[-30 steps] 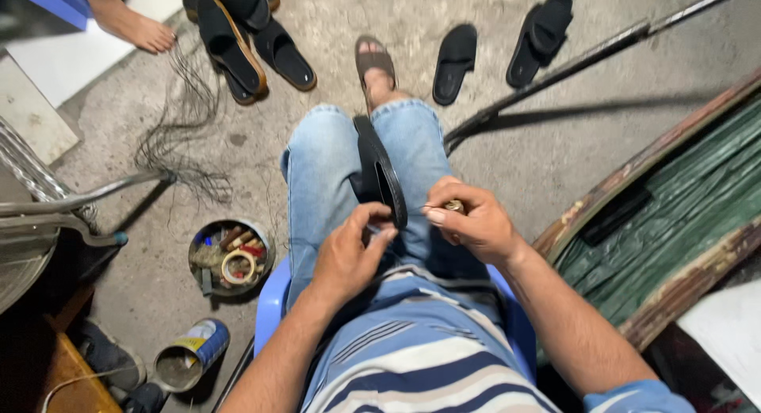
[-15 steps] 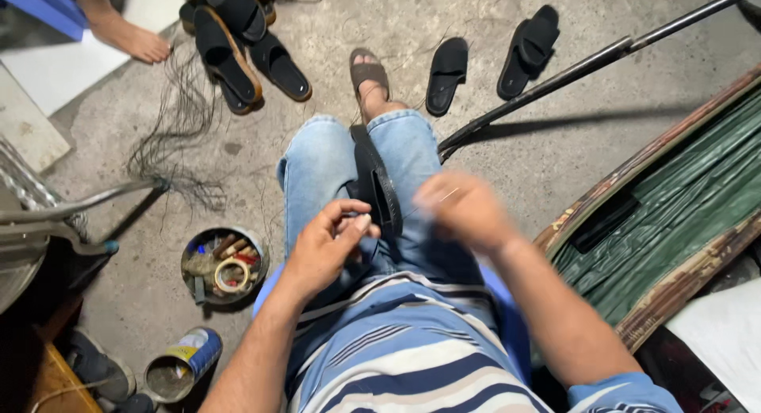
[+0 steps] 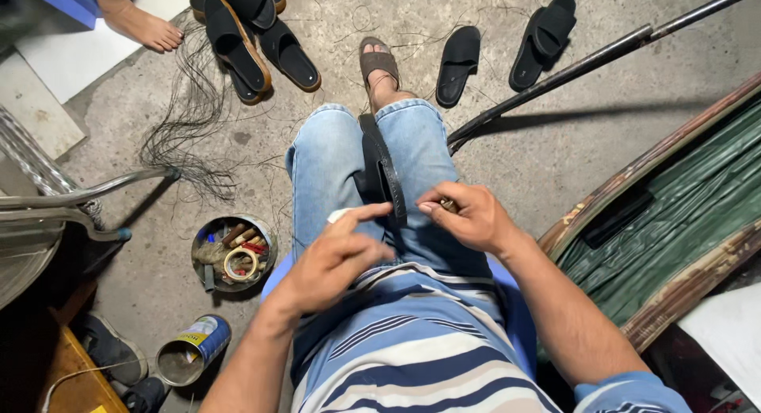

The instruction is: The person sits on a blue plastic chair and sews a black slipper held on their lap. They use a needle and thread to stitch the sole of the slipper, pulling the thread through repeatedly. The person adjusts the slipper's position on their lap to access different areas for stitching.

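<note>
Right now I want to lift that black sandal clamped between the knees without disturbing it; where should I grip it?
Likely the black sandal is best gripped at its upper edge, from above: it stands on edge between the knees, its sides covered by jeans, and only that edge is exposed.

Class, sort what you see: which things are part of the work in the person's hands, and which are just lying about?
In the work: black sandal clamped between the knees; left hand; right hand pinching a small tool.

Lying about: loose sandals; round tin of bits; open can; thread tangle.
</note>
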